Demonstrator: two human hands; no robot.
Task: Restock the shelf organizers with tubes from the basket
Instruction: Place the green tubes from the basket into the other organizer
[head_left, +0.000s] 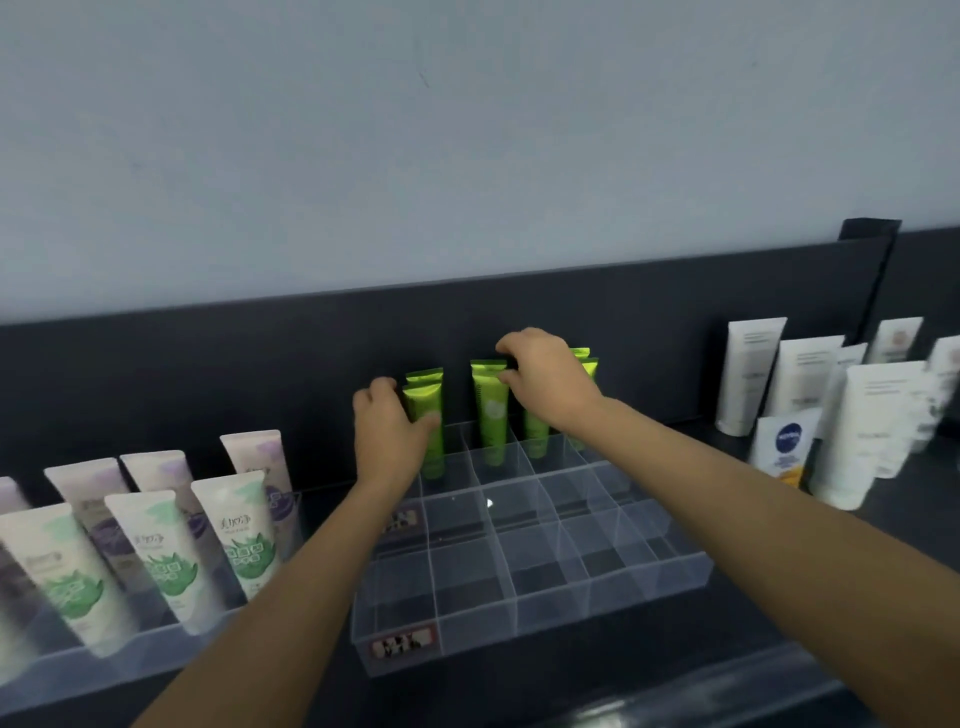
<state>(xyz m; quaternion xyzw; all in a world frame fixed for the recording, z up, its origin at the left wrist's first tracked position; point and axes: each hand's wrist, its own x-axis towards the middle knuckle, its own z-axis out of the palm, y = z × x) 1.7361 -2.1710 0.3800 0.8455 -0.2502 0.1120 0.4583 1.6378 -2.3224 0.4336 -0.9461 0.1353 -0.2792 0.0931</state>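
A clear tiered organizer (519, 582) with many square cells stands on the dark shelf. Its back row holds several bright green tubes upright. My left hand (387, 421) grips the leftmost green tubes (427, 410) from the side. My right hand (545, 382) pinches the crimped top of the middle green tube (491, 405). More green tubes (587, 364) stand behind my right hand, partly hidden by it. The front rows of cells hold nothing. No basket is in view.
A second clear organizer (156, 660) at the left holds several white tubes (156, 551) with green or purple prints. White tubes (748, 374) and a small Nivea tube (784, 447) stand at the right. A dark back panel (260, 364) runs behind the shelf.
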